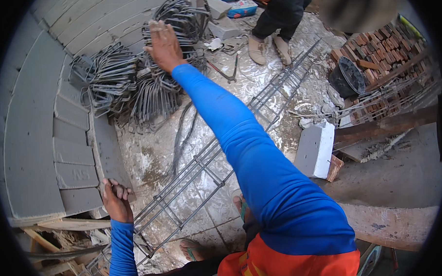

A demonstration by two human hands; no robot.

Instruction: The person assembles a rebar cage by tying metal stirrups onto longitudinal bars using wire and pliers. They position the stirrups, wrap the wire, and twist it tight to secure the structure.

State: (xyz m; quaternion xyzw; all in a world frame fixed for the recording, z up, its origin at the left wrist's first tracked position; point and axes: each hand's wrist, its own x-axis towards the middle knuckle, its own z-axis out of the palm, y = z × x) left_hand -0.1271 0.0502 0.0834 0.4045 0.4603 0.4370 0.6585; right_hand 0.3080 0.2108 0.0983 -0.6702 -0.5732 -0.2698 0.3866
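My right hand (165, 46) is stretched far out over the heap of bent steel stirrups (153, 94), fingers extended and no object visible in it. Whether it touches the stirrups I cannot tell. Low on the left, my left hand (117, 200) hangs beside the grey blocks, its fingers loosely curled and apart, with nothing visible in them. A long rebar cage (202, 169) of thin bars and square stirrups runs diagonally across the floor, passing under my right arm. Dark tie wire (179, 139) lies between the cage and the heap. Pincers (231, 72) rest on the floor beyond.
Grey blocks (75, 150) are stacked along the left. A person (277, 19) stands at the back near the cage's far end. Right of it are a black bucket (348, 77), stacked bricks (388, 47) and a loose block (316, 147). Wood scraps (73, 223) lie lower left.
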